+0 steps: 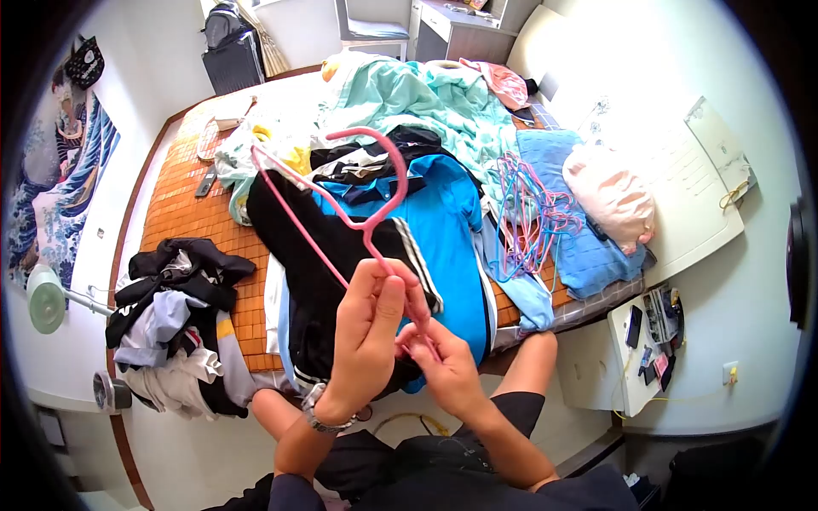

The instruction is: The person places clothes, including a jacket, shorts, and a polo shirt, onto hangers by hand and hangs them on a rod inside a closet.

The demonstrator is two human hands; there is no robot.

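Observation:
A pink clothes hanger (394,192) is held up in front of me, its hook toward the top. My left hand (371,328), with a watch on the wrist, pinches it just below the hook's neck. Lower down, my right hand (443,366) has its fingers closed on another part of the same hanger. Behind it, on the bed, lie a black garment with white stripes (319,289) and a bright blue shirt (449,255). The hanger's lower right part is hidden by my hands.
A tangle of pink and blue hangers (532,217) lies by a blue pillow (588,255) on the right. Piled clothes (183,319) sit at the bed's left corner, near a lamp (47,298). A mint-green blanket (417,98) covers the far side. A bedside cabinet (596,366) stands right.

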